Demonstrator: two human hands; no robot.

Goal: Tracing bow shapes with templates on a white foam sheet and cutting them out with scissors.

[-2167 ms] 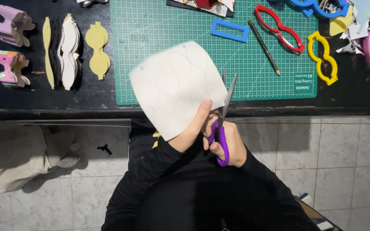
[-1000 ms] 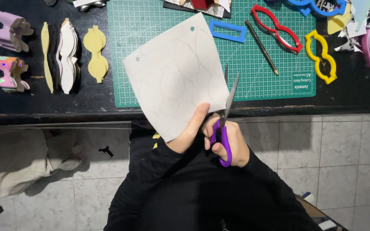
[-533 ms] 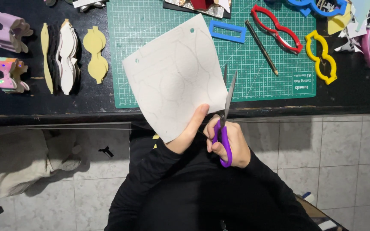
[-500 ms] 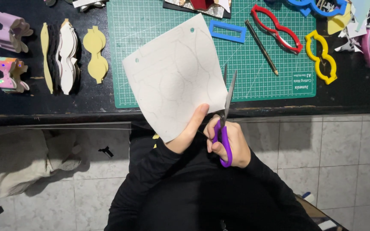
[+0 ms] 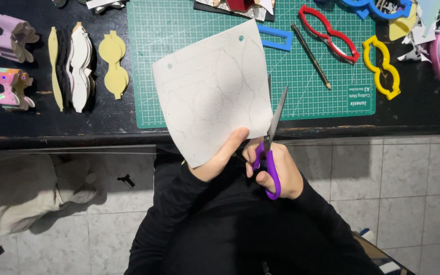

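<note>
My left hand (image 5: 221,159) pinches the near edge of a pale sheet (image 5: 210,91) with faint pencilled outlines and two small holes, held up over the front edge of the black table (image 5: 36,125). My right hand (image 5: 276,170) grips purple-handled scissors (image 5: 271,147), their blades parted and pointing up along the sheet's right edge.
A green cutting mat (image 5: 179,25) lies on the table with a blue rectangular frame (image 5: 276,38), a pencil (image 5: 310,56), red (image 5: 328,33) and yellow (image 5: 381,68) bow-shaped templates. Cut bow shapes (image 5: 80,66) and finished pink bows (image 5: 11,38) lie at left. Tiled floor below.
The sheet has been turned and lifted higher in my left hand. The scissors stay at its right edge, blades shifted slightly.
</note>
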